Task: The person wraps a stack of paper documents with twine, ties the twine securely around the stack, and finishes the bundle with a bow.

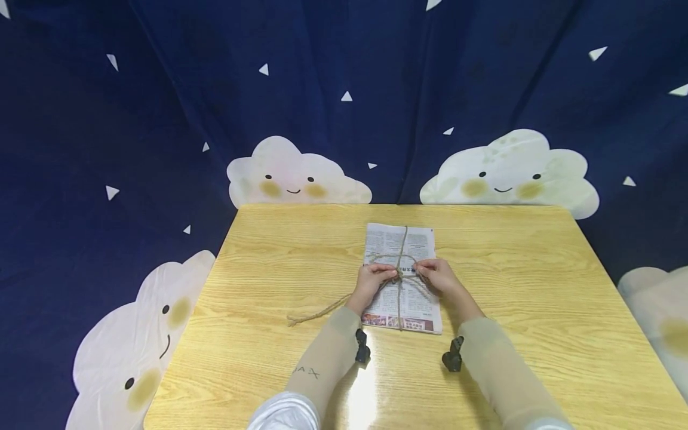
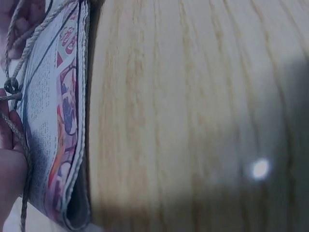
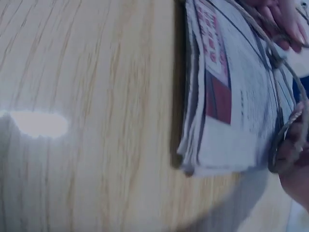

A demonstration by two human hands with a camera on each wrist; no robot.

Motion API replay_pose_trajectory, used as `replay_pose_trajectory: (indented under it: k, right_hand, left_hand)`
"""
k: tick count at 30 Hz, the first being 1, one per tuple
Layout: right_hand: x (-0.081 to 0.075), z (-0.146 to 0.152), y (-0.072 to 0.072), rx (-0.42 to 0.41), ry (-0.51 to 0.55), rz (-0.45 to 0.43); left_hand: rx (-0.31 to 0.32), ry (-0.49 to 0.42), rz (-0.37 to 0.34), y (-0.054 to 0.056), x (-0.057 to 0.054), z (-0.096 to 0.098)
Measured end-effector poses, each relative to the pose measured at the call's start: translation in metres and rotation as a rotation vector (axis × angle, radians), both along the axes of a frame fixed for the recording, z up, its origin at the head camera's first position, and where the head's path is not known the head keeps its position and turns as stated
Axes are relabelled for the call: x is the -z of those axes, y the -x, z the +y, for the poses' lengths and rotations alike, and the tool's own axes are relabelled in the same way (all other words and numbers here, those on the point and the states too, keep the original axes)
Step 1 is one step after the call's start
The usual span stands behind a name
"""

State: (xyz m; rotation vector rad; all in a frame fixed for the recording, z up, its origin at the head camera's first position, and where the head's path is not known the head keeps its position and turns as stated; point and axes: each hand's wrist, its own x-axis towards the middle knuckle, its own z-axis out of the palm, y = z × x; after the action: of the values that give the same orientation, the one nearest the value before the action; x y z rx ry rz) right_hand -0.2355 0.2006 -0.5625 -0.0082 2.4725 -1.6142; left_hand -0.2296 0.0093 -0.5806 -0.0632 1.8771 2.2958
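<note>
A folded stack of newspaper (image 1: 384, 239) lies flat on the table, wrapped lengthwise and crosswise with twine (image 1: 399, 304). The twine crosses in a knot (image 2: 12, 86) near the middle of the top sheet. Just left of that knot, my left hand (image 1: 371, 285) pinches twine, and a loose length trails from it onto the table at left. On the other side, my right hand (image 1: 439, 276) pinches a loop of twine, its fingers curled around the strand in the right wrist view. A bowed strand arches over the paper between both hands.
The wooden table (image 1: 279, 251) extends around the newspaper on every side. Behind its far edge hangs a dark blue curtain (image 1: 333, 48) printed with clouds and triangles. A small black camera (image 1: 362, 347) sits on the left wrist, another camera (image 1: 453, 355) on the right.
</note>
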Motion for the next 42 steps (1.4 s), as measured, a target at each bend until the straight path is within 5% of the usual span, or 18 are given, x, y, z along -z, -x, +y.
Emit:
replay_pose_trajectory:
  k: [4, 12, 18, 23, 26, 32, 37, 42]
  right_hand:
    - [0.002, -0.012, 0.001, -0.009, -0.115, 0.080]
    - [-0.009, -0.005, -0.013, 0.151, -0.274, 0.172]
    - [-0.027, 0.017, -0.037, 0.147, -0.421, -0.047]
    - [-0.025, 0.022, -0.047, 0.080, -0.336, -0.193]
    - [-0.019, 0.020, -0.045, 0.138, -0.292, -0.125]
    - [-0.006, 0.009, -0.025, 0.223, -0.233, 0.187]
    - [0.001, 0.000, -0.012, 0.188, -0.172, 0.209]
    - [0.003, -0.010, -0.008, 0.118, -0.227, 0.235]
  left_hand:
    - [-0.002, -0.012, 0.007, 0.001, 0.001, 0.000]
    - [-0.012, -0.015, -0.012, 0.002, 0.001, 0.000]
    - [-0.019, -0.030, -0.010, 0.001, 0.000, 0.000]
    - [-0.021, -0.046, 0.012, 0.003, 0.004, 0.000]
    - [-0.021, -0.040, 0.012, 0.003, 0.006, 0.001]
    - [-0.040, -0.023, -0.005, 0.003, 0.005, 0.002]
    - [-0.029, -0.021, -0.005, 0.001, 0.003, 0.001]
    - [-0.030, -0.030, -0.002, 0.002, 0.003, 0.002]
